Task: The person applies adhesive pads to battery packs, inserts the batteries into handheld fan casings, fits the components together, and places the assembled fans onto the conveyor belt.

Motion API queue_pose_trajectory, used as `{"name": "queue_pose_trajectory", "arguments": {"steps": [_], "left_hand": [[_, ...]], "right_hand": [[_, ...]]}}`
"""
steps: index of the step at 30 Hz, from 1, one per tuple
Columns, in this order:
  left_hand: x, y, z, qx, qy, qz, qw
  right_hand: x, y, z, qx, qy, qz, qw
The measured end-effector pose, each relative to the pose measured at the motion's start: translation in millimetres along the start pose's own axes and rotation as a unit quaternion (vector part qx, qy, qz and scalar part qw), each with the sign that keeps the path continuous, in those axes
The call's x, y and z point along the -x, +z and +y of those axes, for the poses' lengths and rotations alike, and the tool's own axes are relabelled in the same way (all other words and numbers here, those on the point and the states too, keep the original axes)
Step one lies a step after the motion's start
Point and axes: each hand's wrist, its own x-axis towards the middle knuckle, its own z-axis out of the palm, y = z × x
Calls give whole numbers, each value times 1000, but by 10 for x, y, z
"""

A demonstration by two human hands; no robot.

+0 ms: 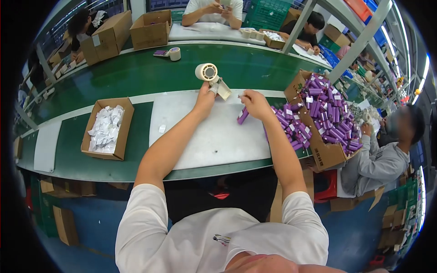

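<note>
My left hand [205, 98] is closed at the lower end of a cream tape dispenser [223, 88], which carries a round tape roll [206, 72]. To its right, my right hand [256, 103] has its fingers pinched together, with a purple cylinder [243, 115] hanging just below them. Whether the fingertips also hold a small piece is too small to tell. Both hands are over the far part of a white mat [195, 150]. A small white piece [162, 128] lies on the mat's left side.
An open box of white slips [126, 127] stands left. Right of the mat are loose purple cylinders [291, 125] and a full carton [322, 154]. Beyond lies a green surface [132, 73] with another tape roll [175, 54]. A person in grey [382, 159] sits right; other people work across.
</note>
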Motion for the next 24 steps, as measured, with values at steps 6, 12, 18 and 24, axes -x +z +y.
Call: {"name": "queue_pose_trajectory", "arguments": {"steps": [6,12,18,24], "left_hand": [[-74,88,-6,-49,20,35,998],[-243,234,-61,-67,-21,-7,997],[-152,306,-176,15,-69,-93,993],[-135,282,-172,36,-86,-146,985]], "right_hand": [[47,-94,21,3,-30,9,999],[-39,-36,170,116,-100,34,988],[-100,63,91,-102,34,46,993],[-99,294,88,-183,97,104,973]]}}
